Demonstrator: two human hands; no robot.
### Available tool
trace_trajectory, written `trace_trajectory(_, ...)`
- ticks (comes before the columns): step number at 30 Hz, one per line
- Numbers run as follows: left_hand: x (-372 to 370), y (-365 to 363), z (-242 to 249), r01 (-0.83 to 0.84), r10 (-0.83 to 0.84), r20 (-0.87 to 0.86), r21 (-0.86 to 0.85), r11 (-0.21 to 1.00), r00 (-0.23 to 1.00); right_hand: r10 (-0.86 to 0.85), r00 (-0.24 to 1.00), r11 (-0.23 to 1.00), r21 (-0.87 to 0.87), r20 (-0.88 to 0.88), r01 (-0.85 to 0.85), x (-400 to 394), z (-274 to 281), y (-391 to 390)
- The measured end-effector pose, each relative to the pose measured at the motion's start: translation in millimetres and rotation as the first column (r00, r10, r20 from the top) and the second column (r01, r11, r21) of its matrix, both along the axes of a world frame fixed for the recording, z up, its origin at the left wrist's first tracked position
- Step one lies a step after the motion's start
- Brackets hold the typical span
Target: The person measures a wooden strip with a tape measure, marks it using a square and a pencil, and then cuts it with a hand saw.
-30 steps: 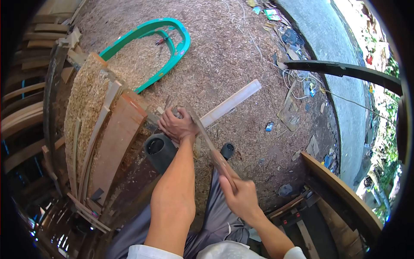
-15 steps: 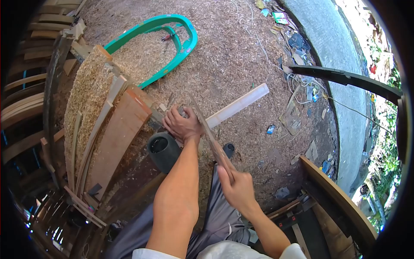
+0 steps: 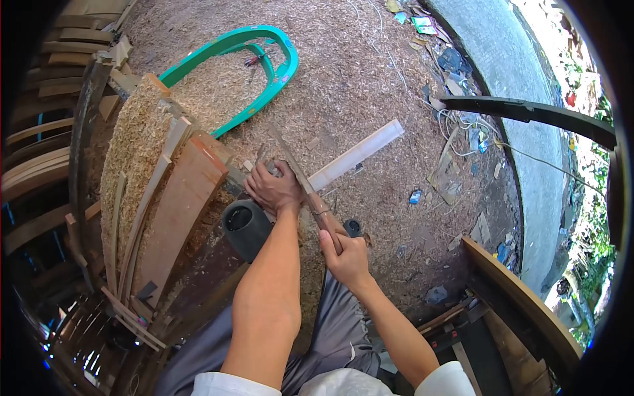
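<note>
My right hand [image 3: 347, 256] is closed around the wooden handle of a handsaw [image 3: 296, 165]. The narrow blade runs up and to the left, crossing a pale wooden strip [image 3: 362, 154] beside my left hand; its teeth cannot be made out. My left hand [image 3: 273, 188] is wrapped over the near end of that strip, close to the blade, and its fingers hide what lies under them. The strip's far end sticks out to the upper right above the ground.
A green curved frame [image 3: 288, 72] lies on ground strewn with shavings. To the left are a wide plank [image 3: 181, 214], thin strips and a heap of shavings [image 3: 135, 129]. A dark sandal [image 3: 247, 231] is near my left forearm. A dark curved bar [image 3: 528, 111] juts in at right.
The handsaw and my right hand have moved forward, up and to the left, across the strip. My left hand keeps its hold; the whole view has shifted slightly.
</note>
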State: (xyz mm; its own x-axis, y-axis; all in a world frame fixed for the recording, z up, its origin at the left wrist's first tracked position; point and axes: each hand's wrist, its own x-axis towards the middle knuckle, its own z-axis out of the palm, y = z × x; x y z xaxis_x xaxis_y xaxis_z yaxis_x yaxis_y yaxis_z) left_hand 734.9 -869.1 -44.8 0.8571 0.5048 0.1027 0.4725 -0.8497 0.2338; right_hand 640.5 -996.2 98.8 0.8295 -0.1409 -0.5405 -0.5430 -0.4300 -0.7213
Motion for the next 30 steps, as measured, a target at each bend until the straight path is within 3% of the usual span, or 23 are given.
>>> trace_trajectory(2,0.3,3.6,-4.2,0.005,-0.005,0.017,0.006,1.0,1.0,0.007,0.997,0.998,0.067,0.083,-0.012,-17.2,-22.2,-6.5)
trace_trajectory(5,1.0,3.3,0.9,0.008,-0.008,-0.006,-0.008,1.0,1.0,0.002,0.997,0.993,0.12,0.071,-0.011,-16.4,-25.4,-12.7)
trace_trajectory(10,2.3,3.6,-2.9,0.009,-0.009,0.038,0.004,1.0,0.999,0.053,0.998,0.998,-0.034,-0.043,-0.054,-1.0,63.2,-14.4)
trace_trajectory(12,1.1,0.5,-2.5,0.004,-0.004,0.036,-0.005,1.0,0.999,0.025,0.978,1.0,0.014,-0.205,-0.023,-20.0,102.0,-32.5)
trace_trajectory(15,3.7,0.4,-0.4,0.003,-0.002,0.038,-0.009,1.0,0.999,0.005,0.96,1.0,-0.008,-0.281,-0.008,-28.2,111.2,-33.3)
trace_trajectory(19,1.1,-0.6,3.3,-0.01,0.01,0.021,-0.004,1.0,1.0,-0.003,0.995,0.998,-0.064,-0.099,-0.003,18.1,34.0,-3.2)
trace_trajectory(22,8.1,-0.8,4.3,-0.007,0.007,0.041,-0.018,1.0,0.999,0.021,0.998,0.994,-0.102,-0.064,-0.027,28.9,24.8,10.0)
trace_trajectory(27,3.4,0.5,7.9,-0.02,0.019,-0.029,-0.046,0.999,0.999,0.073,0.977,0.993,0.078,0.202,-0.09,-13.7,-32.4,-17.1)
trace_trajectory(30,4.2,0.2,7.7,-0.023,0.023,-0.007,-0.042,0.999,1.0,0.102,0.995,0.99,0.099,0.011,-0.102,1.1,-5.5,-23.8)
